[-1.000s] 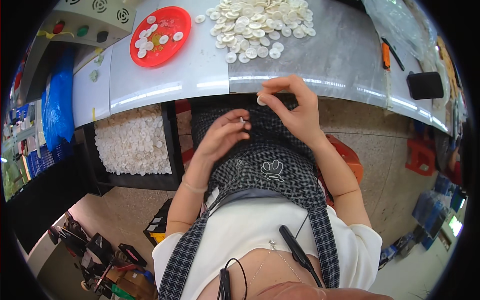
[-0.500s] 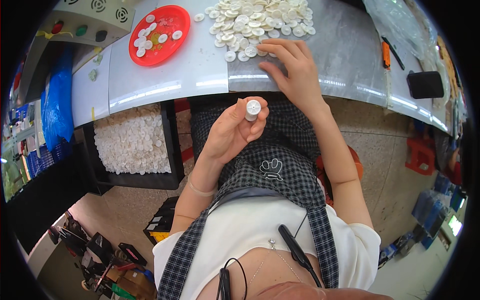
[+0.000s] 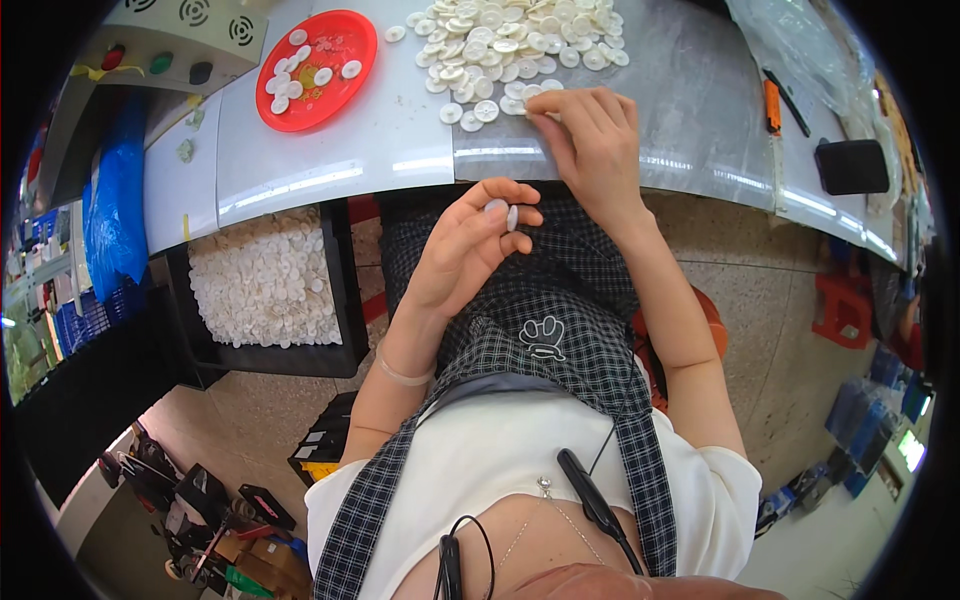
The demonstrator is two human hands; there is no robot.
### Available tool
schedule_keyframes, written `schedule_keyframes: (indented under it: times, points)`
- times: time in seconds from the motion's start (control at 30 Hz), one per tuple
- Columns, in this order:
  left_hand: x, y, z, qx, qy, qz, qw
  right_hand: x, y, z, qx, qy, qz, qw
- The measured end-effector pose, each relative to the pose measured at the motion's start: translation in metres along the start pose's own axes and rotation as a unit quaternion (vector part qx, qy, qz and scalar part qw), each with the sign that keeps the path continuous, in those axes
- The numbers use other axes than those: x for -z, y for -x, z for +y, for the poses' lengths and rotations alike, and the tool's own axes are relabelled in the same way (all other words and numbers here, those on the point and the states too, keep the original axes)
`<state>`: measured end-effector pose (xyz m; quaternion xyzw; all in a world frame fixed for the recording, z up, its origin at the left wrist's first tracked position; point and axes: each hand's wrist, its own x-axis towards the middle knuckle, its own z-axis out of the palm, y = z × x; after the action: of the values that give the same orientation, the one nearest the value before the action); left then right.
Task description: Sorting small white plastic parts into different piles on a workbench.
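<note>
My left hand (image 3: 455,250) is held over my lap, just off the table's near edge. Its curled fingers grip small white round plastic discs (image 3: 513,217), now turned edge-on; how many is partly hidden by the fingers. At the near edge of a heap of white plastic discs (image 3: 505,45), my right hand (image 3: 605,150) has thumb and forefinger pinched on one disc, mostly covered by the fingertips. A few loose discs (image 3: 485,111) lie flat just left of those fingertips.
A red plate (image 3: 345,85) with several discs stands left of the heap. Below the table's left part is a black bin (image 3: 350,320) full of white discs. A grey machine with buttons (image 3: 180,50) is far left; an orange cutter (image 3: 772,107) and black phone (image 3: 851,167) lie right.
My left hand has tilted the discs from face-on to edge-on, its fingers loosening. My right hand's thumb and forefinger have closed together at the heap, and discs there have shifted.
</note>
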<state>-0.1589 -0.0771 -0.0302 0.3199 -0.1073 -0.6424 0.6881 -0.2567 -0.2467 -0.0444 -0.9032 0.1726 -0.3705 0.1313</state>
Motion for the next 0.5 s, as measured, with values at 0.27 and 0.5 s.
schedule_keyframes:
  times: [0.27,0.5]
  points:
    - [0.014,-0.005,-0.01,-0.066,0.074,-0.019,0.995,0.015,-0.002,-0.041,0.049,-0.202,-0.001,0.978]
    - [0.015,0.006,0.0,-0.143,-0.055,0.024,0.988,0.0,-0.013,-0.027,-0.012,-0.241,-0.03,0.97]
